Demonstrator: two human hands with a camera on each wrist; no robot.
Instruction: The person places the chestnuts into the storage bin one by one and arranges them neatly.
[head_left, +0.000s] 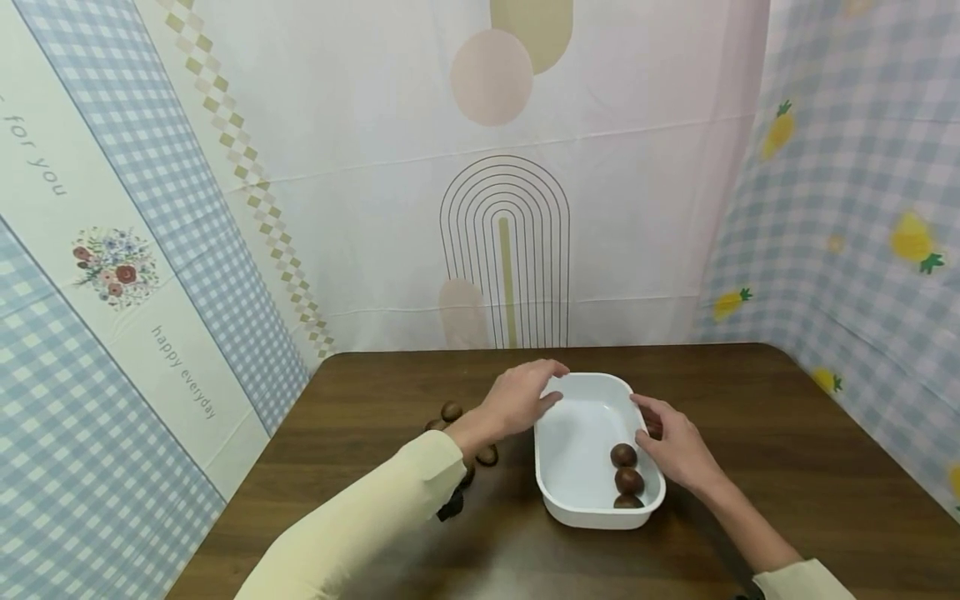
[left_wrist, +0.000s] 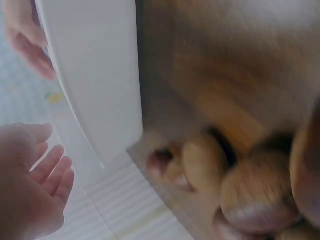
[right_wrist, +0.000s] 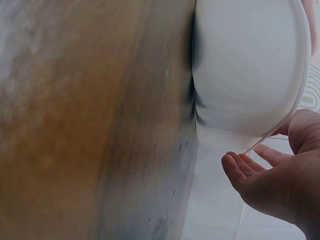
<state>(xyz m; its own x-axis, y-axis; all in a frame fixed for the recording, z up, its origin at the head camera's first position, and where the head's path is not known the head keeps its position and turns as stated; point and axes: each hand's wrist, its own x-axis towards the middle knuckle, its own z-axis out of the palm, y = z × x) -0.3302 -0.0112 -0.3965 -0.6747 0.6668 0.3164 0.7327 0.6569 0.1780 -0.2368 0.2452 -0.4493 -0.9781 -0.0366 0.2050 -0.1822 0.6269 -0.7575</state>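
A white oblong tub (head_left: 577, 450) stands on the wooden table, with several brown chestnuts (head_left: 629, 481) inside at its near right end. My left hand (head_left: 522, 398) hovers at the tub's upper left rim, fingers spread and holding nothing; in the left wrist view this hand (left_wrist: 35, 185) stands apart from the tub wall (left_wrist: 95, 65). At the right rim is my right hand (head_left: 675, 446), its fingertips touching the edge. The right wrist view shows the same hand (right_wrist: 280, 175) by the rim with loosely bent fingers. A reddish-brown patch shows between its thumb and forefinger; I cannot tell what it is.
More chestnuts (head_left: 487, 455) lie on the table left of the tub, partly hidden under my left forearm. They show larger and blurred in the left wrist view, as one chestnut (left_wrist: 260, 190) does. Patterned cloths (head_left: 360, 250) hang behind and beside the table (head_left: 360, 400).
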